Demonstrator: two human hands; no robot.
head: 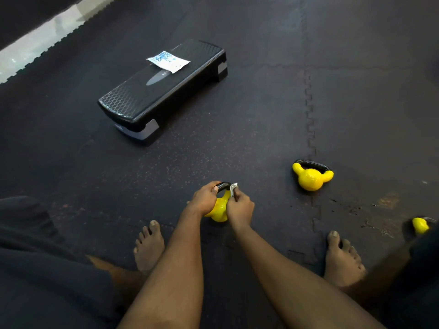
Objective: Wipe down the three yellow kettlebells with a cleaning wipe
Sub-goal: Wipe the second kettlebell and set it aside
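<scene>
— Hands?
— Left hand [205,201] curls round the black handle of the near kettlebell [219,208]; right hand [241,206] pinches the wipe [234,187] against its right side
— Room?
— Open mat [268,186] right of it, then the second kettlebell [312,178]; the third kettlebell [420,225] farther right

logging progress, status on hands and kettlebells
Left hand grips kettlebell handle; right hand pinches wipe on it. Second kettlebell, third kettlebell on floor. Nothing blocking.

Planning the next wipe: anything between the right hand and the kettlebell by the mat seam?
Nothing visible. Only bare mat lies between the right hand, holding the wipe, and the seam kettlebell. The left hand grips the near kettlebell.
</scene>
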